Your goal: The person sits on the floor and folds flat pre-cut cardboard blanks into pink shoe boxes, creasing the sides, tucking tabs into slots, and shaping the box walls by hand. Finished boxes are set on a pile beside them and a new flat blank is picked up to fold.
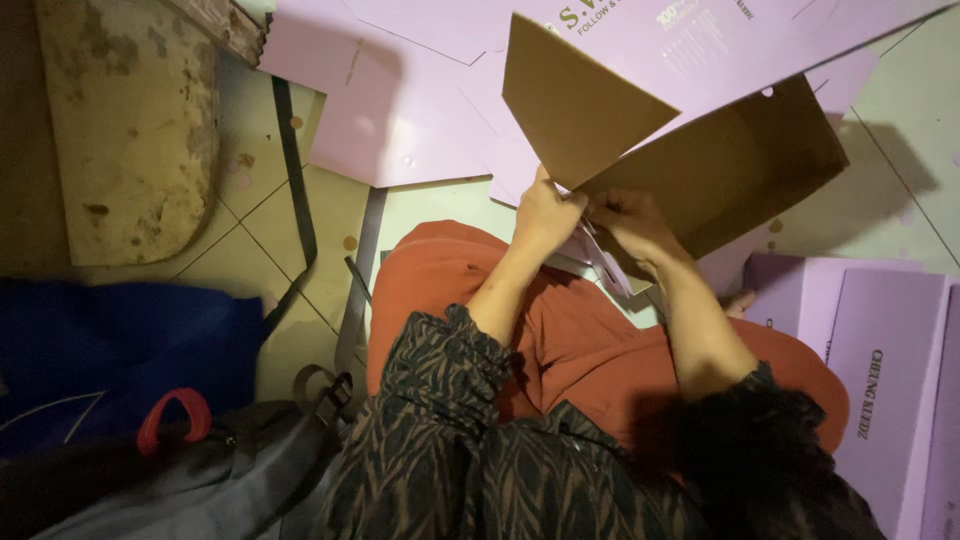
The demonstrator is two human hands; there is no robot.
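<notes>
Fingers of the left hand (545, 212) and right hand (625, 222) were clamped together on the lower edge of a brown-lined, lilac flat cardboard box blank (700, 150); beyond the fingertips, similar lilac sheets (390, 110) covered the pale tiled floor (260, 260).

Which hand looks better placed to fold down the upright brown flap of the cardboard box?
Probably the left hand: it grips the box right at the base of the flap. The right hand pinches the neighbouring panel's edge instead.
</notes>
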